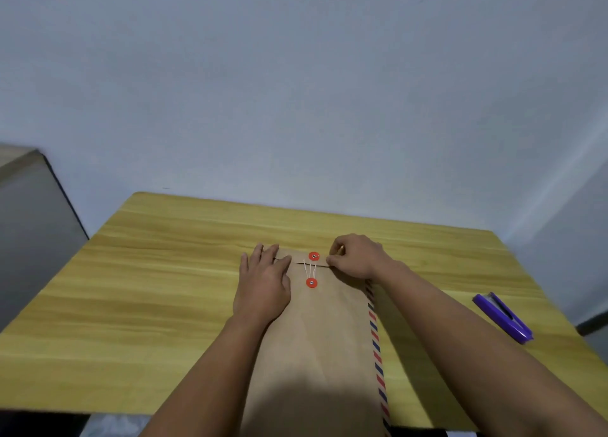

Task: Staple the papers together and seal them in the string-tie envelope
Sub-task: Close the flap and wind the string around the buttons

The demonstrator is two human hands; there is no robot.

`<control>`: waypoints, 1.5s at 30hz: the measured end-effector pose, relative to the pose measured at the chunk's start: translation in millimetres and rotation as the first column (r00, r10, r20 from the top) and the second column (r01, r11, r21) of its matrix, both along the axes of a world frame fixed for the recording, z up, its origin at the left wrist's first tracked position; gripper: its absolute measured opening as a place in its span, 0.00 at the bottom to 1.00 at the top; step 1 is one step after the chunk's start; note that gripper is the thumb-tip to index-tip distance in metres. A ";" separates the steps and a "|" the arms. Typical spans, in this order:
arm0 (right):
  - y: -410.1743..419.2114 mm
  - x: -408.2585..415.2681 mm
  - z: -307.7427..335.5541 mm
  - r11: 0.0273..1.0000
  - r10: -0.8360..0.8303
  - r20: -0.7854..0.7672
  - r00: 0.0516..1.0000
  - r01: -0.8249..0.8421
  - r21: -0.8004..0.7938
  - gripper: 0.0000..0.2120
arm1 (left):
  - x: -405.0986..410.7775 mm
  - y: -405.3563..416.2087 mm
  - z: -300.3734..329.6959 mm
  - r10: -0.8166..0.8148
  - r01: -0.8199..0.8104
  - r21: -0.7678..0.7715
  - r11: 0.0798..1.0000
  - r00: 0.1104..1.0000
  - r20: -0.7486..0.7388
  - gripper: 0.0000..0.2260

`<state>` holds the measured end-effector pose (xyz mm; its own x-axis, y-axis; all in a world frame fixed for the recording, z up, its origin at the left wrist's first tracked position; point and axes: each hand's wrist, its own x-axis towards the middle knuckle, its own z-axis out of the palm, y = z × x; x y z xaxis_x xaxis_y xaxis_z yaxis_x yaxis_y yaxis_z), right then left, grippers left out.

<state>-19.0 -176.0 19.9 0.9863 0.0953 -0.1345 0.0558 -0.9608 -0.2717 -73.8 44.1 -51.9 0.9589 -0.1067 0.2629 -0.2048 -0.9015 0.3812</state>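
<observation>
We judge envelope (322,331) light, floppy; left hand (263,285) presses flap flat, right hand (357,257) apparently pinches string (311,269) end; handle near discs.

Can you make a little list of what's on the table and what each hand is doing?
surface: wooden table
envelope: brown string-tie envelope, flap folded down, striped right edge
buttons: two red discs, white string running between them
left hand: left hand flat, pressing the envelope
right hand: right hand fingers curled at the flap edge; whether it pinches the string is unclear
stapler: purple stapler lying to the right, untouched
</observation>
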 end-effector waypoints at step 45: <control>-54.0 -119.3 161.7 0.377 -0.272 -0.210 0.939 0.305 0.875 0.24 | -62.2 -9.5 297.7 -0.120 -0.013 -0.851 0.525 0.989 -0.089 0.04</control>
